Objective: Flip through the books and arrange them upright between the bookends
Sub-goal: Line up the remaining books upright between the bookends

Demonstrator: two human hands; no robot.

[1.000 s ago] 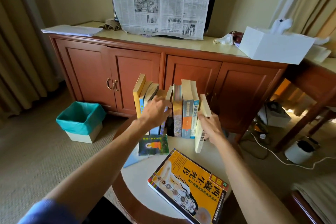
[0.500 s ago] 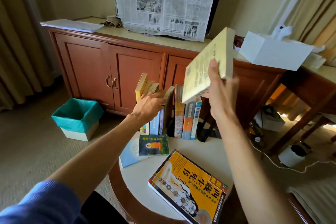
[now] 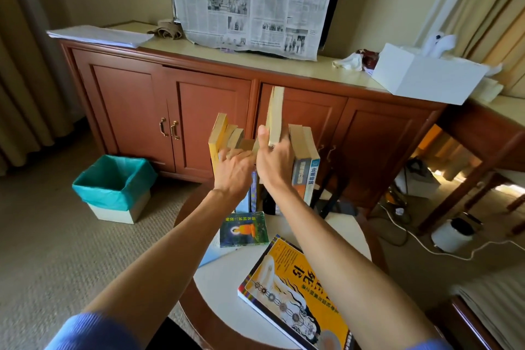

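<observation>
A row of upright books (image 3: 305,162) stands at the far edge of a small round table (image 3: 335,236). My right hand (image 3: 272,163) grips a pale, cream-edged book (image 3: 275,115) held upright, its lower end in a gap in the middle of the row. My left hand (image 3: 234,167) presses with spread fingers against the leaning books on the left, next to a yellow book (image 3: 217,139). A black bookend (image 3: 331,199) shows at the right end of the row. On the table lie a small green book (image 3: 244,229) and a large yellow book (image 3: 295,293).
A wooden sideboard (image 3: 199,99) stands close behind the table, with a newspaper (image 3: 255,0) hanging over it and a white box (image 3: 426,77) on top. A teal-lined bin (image 3: 113,187) sits on the carpet at left. Cables and a white appliance (image 3: 451,236) lie at right.
My right hand took the pale book from the right end of the row, lifted it high, and has now brought it down upright into the middle of the row. My left hand stayed on the left books.
</observation>
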